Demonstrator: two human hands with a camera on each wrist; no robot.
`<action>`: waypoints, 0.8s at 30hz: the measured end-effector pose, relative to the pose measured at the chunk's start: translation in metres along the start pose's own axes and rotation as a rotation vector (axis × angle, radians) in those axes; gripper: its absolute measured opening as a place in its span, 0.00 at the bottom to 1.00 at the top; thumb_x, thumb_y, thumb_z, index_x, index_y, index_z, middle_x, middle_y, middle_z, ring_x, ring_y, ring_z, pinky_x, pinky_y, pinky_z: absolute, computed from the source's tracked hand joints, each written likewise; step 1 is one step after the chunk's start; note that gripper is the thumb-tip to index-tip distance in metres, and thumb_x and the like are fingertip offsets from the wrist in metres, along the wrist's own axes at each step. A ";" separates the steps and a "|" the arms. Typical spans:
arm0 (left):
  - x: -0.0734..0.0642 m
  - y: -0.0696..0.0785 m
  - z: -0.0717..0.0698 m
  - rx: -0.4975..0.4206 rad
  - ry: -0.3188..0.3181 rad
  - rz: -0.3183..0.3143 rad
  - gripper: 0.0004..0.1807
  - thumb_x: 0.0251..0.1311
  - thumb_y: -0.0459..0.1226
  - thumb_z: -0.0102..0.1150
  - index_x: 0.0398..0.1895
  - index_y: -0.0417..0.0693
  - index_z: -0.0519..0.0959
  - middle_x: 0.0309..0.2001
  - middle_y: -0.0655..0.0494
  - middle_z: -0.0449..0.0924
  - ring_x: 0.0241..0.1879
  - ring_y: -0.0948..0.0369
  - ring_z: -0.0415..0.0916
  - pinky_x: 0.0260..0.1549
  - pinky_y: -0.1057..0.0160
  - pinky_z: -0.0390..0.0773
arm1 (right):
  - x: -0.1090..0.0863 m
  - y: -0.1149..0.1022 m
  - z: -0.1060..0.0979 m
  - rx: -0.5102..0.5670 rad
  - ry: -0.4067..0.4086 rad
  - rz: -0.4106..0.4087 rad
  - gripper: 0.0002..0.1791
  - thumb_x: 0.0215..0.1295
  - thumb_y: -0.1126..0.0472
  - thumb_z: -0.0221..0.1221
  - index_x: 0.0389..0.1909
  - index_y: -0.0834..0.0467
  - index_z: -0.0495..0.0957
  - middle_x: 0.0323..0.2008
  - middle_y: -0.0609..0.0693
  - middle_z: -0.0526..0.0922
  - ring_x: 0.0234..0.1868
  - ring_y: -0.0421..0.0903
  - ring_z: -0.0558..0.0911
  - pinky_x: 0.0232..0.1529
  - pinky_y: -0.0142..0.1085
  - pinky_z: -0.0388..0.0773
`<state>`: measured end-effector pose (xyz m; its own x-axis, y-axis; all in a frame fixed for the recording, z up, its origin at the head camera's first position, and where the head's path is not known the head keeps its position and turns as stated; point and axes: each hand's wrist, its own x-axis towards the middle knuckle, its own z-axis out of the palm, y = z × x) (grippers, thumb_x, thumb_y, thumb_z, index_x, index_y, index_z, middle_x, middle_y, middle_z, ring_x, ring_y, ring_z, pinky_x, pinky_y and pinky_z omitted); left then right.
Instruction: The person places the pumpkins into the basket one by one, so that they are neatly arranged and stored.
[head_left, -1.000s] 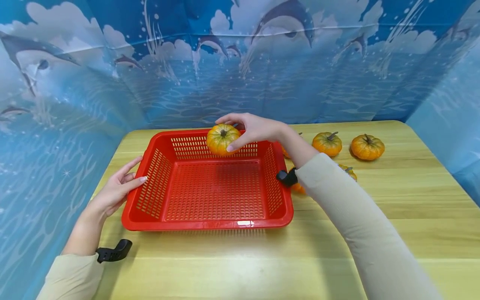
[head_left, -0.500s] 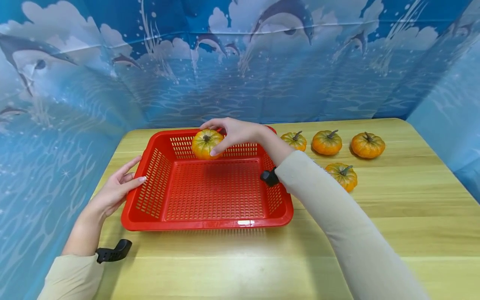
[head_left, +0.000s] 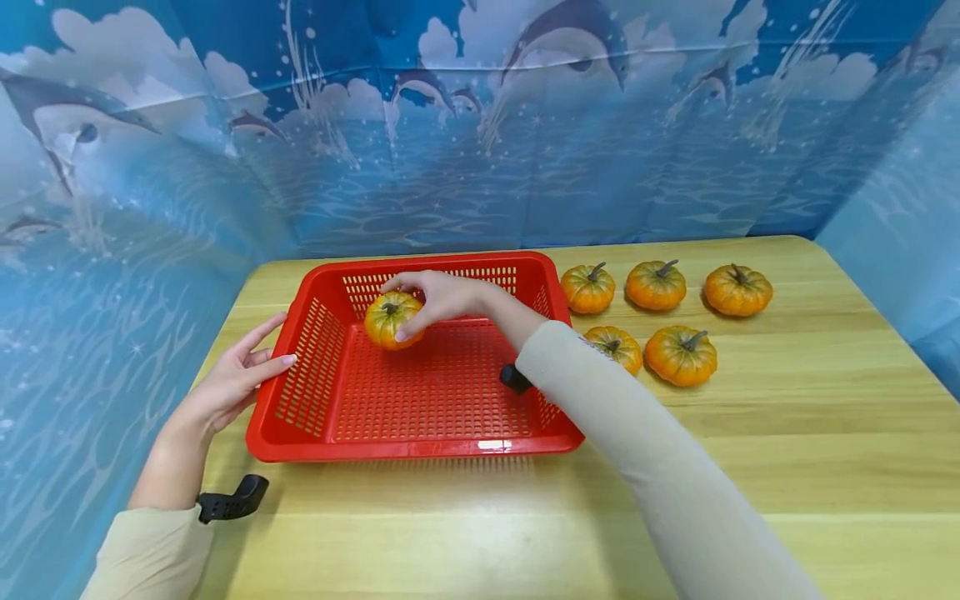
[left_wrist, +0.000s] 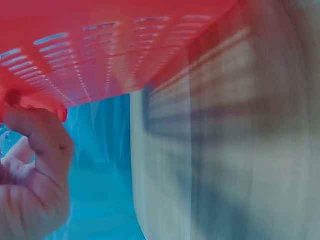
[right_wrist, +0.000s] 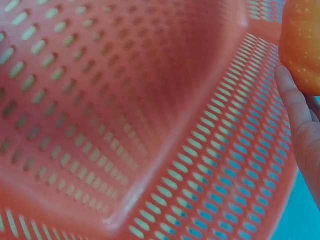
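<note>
A small orange pumpkin (head_left: 392, 320) with a brown stem is held in my right hand (head_left: 442, 298), thumb on the near side and fingers over the far side. It hangs inside the red plastic basket (head_left: 416, 450), toward the back left corner. In the right wrist view the pumpkin (right_wrist: 302, 47) shows at the right edge, above the slotted basket wall (right_wrist: 200, 165). My left hand (head_left: 228, 379) grips the basket's left rim, thumb on top. In the left wrist view its fingers curl at the rim beneath the slotted wall (left_wrist: 95, 55).
Several more pumpkins stand right of the basket on the wooden table (head_left: 810, 400), among them a front one (head_left: 681, 356) and the far right one (head_left: 738, 290). The right sleeve (head_left: 630, 433) partly covers another pumpkin (head_left: 617, 345). A blue dolphin-print curtain (head_left: 480, 183) hangs behind the table.
My right hand has carried the pumpkin leftward and down into the basket from its back rim. Pumpkins behind the right arm have come into view. The left hand stays at the rim.
</note>
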<state>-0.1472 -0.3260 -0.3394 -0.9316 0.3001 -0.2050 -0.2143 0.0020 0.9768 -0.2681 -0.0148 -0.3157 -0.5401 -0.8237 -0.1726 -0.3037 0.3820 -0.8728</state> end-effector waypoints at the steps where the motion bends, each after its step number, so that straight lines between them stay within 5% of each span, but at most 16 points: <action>1: 0.000 0.000 0.000 -0.005 0.002 -0.009 0.39 0.66 0.27 0.47 0.74 0.53 0.42 0.42 0.54 0.81 0.37 0.57 0.82 0.35 0.58 0.82 | 0.003 0.001 0.004 -0.018 -0.007 0.003 0.39 0.52 0.55 0.67 0.65 0.53 0.62 0.56 0.50 0.67 0.55 0.45 0.67 0.48 0.35 0.75; 16: 0.001 0.001 0.003 -0.029 0.008 -0.037 0.39 0.66 0.28 0.47 0.74 0.56 0.41 0.42 0.53 0.80 0.37 0.56 0.82 0.34 0.56 0.82 | 0.031 0.013 0.041 -0.015 0.035 -0.041 0.39 0.53 0.57 0.67 0.66 0.56 0.61 0.56 0.51 0.69 0.52 0.44 0.71 0.48 0.31 0.73; 24: -0.001 0.001 -0.001 0.006 -0.004 -0.031 0.39 0.67 0.30 0.47 0.74 0.58 0.41 0.43 0.55 0.80 0.38 0.57 0.82 0.35 0.55 0.81 | 0.034 0.020 0.049 -0.014 0.054 0.031 0.39 0.55 0.57 0.66 0.66 0.56 0.60 0.57 0.52 0.68 0.52 0.45 0.70 0.47 0.31 0.73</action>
<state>-0.1465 -0.3270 -0.3387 -0.9233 0.3039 -0.2350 -0.2414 0.0168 0.9703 -0.2540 -0.0555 -0.3613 -0.5906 -0.7880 -0.1741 -0.2975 0.4131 -0.8607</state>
